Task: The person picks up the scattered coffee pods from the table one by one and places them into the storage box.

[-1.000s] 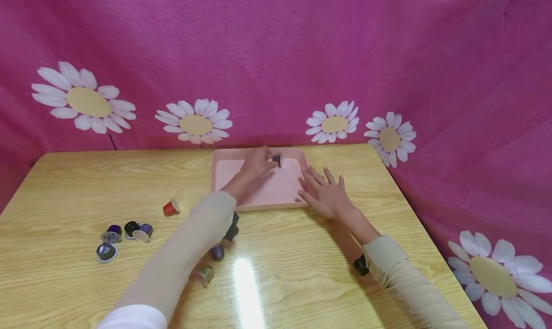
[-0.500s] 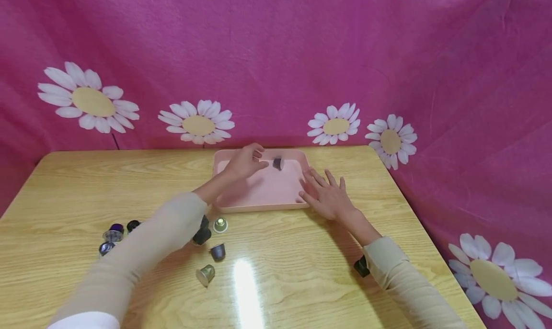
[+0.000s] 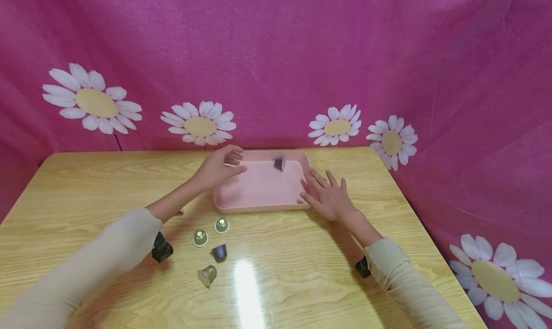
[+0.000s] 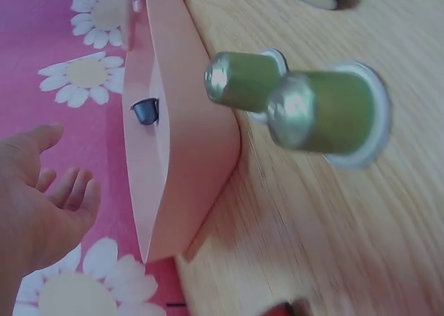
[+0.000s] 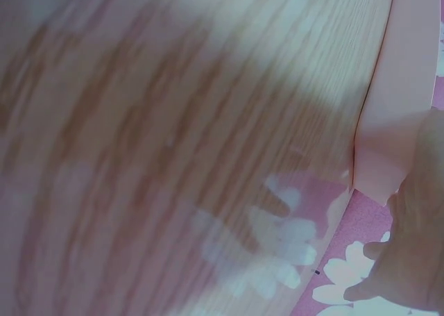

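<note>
A dark coffee capsule (image 3: pixel 279 164) lies on its side in the pink tray (image 3: pixel 258 207), near its back wall. My left hand (image 3: pixel 219 167) hovers over the tray's left end, fingers relaxed and holding nothing. In the left wrist view that hand (image 4: pixel 41 198) is apart from the tray and from the capsule (image 4: pixel 146 112) inside. My right hand (image 3: pixel 329 197) has its fingers spread, with the fingertips at the tray's right rim. The right wrist view shows this hand (image 5: pixel 413 226) beside the tray's wall (image 5: pixel 395 107).
Two green capsules (image 3: pixel 200 238) stand rim-down in front of the tray. Closer to me lie a dark grey-purple capsule (image 3: pixel 219 253) and an olive one (image 3: pixel 207 275). A red thing (image 4: pixel 281 310) peeks in at the left wrist view's bottom edge. A flowered pink cloth (image 3: pixel 267 56) hangs behind the table.
My left hand let go of the dark capsule in the tray and drew back left, uncovering the green capsules while the sleeve came over those on the left. My right hand stayed put.
</note>
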`<state>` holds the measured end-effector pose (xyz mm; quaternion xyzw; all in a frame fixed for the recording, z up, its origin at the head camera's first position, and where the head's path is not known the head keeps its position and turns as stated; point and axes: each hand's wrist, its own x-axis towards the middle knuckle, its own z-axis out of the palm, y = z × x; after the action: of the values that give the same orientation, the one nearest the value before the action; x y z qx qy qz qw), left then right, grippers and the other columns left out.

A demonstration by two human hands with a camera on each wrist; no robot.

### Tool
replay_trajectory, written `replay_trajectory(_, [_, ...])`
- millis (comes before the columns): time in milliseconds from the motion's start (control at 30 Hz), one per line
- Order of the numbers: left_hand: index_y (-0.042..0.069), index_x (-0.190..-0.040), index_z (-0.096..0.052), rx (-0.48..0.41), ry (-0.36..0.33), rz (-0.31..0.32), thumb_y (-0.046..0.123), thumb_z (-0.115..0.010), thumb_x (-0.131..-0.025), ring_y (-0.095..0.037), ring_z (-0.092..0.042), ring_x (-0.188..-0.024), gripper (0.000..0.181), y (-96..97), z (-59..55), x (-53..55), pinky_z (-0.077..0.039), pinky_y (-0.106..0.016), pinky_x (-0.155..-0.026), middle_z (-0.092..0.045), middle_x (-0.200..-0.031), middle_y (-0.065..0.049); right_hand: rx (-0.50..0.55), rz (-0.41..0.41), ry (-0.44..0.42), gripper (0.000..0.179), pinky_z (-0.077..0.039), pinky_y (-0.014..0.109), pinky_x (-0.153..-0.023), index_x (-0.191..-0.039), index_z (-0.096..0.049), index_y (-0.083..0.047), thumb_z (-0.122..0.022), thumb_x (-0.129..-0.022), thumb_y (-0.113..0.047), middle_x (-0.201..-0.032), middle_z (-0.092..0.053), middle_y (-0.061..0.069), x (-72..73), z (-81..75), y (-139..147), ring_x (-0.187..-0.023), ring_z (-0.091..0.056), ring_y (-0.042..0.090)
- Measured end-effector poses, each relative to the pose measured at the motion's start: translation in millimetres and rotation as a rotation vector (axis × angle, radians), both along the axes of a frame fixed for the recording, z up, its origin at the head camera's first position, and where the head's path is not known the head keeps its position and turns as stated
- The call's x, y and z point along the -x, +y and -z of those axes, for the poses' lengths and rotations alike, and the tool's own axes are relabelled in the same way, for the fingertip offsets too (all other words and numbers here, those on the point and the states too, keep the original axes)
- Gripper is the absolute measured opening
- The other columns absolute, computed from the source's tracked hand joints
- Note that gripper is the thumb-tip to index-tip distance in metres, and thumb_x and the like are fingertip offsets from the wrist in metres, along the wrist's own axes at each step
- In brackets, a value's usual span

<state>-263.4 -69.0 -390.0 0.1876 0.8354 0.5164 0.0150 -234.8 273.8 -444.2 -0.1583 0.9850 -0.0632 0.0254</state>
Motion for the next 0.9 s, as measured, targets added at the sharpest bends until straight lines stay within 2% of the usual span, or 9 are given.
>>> replay_trajectory(167, [-0.002, -0.131, -0.056, -0.001, 0.011, 0.015, 0.011, -0.075, -0.09, -0.035, -0.062, -0.111, 0.047, -23.2, 0.2, -11.9, -0.052, -0.046, -0.094, -0.064, -0.121, -0.022, 0.002, 0.003, -0.005, 0.071, -0.005, 0.075, -0.108, -0.16, -0.025, -0.022, -0.037, -0.101, -0.06, -0.165, -0.019, 0.0, -1.5, 0.7, 0, -0.147, -0.012, 0.045])
replay_trajectory(300, [-0.002, -0.139, -0.052, -0.02, 0.004, 0.027, 0.01, -0.073, -0.091, -0.037, -0.061, -0.114, 0.053, -40.6, 3.4, -23.5, -0.051, -0.047, -0.095, -0.062, -0.124, -0.024, 0.005, 0.006, -0.008, 0.071, -0.005, 0.074, -0.108, -0.159, -0.026, -0.022, -0.037, -0.101, -0.06, -0.164, -0.02, 0.001, -2.5, 1.3, 0, -0.147, -0.013, 0.045])
replay_trajectory(433, [0.0, -0.142, -0.05, -0.005, -0.017, 0.002, 0.011, -0.072, -0.092, -0.037, -0.059, -0.117, 0.056, -57.3, 4.3, -35.9, -0.048, -0.048, -0.099, -0.06, -0.127, -0.025, 0.008, 0.007, -0.006, 0.07, -0.004, 0.074, -0.108, -0.159, -0.027, -0.022, -0.037, -0.101, -0.06, -0.165, -0.02, 0.001, -2.6, 1.8, 0, -0.147, -0.012, 0.045])
replay_trajectory(600, [0.001, -0.141, -0.05, 0.051, -0.04, -0.02, 0.016, -0.071, -0.094, -0.038, -0.055, -0.122, 0.054, -80.2, -0.8, -51.6, -0.043, -0.051, -0.103, -0.058, -0.132, -0.023, 0.008, 0.009, -0.005, 0.07, -0.005, 0.074, -0.108, -0.159, -0.027, -0.022, -0.037, -0.101, -0.06, -0.165, -0.02, 0.001, -2.1, 1.6, -1, -0.147, -0.012, 0.044])
replay_trajectory(767, [0.0, -0.142, -0.049, 0.08, -0.031, -0.035, 0.018, -0.07, -0.095, -0.039, -0.053, -0.124, 0.054, -107.3, -5.0, -66.1, -0.041, -0.053, -0.105, -0.056, -0.136, -0.022, 0.01, 0.005, -0.004, 0.07, -0.005, 0.074, -0.108, -0.159, -0.027, -0.022, -0.037, -0.101, -0.06, -0.164, -0.02, 0.001, -1.7, 0.3, -2, -0.147, -0.012, 0.044])
replay_trajectory(900, [-0.002, -0.141, -0.05, 0.118, -0.039, -0.063, 0.022, -0.069, -0.096, -0.039, -0.052, -0.125, 0.054, -133.3, -6.7, -75.7, -0.042, -0.046, -0.104, -0.055, -0.136, -0.022, 0.012, 0.003, -0.001, 0.071, -0.004, 0.074, -0.108, -0.16, -0.025, -0.021, -0.037, -0.101, -0.06, -0.165, -0.02, 0.001, -1.5, -1.3, -2, -0.147, -0.012, 0.044])
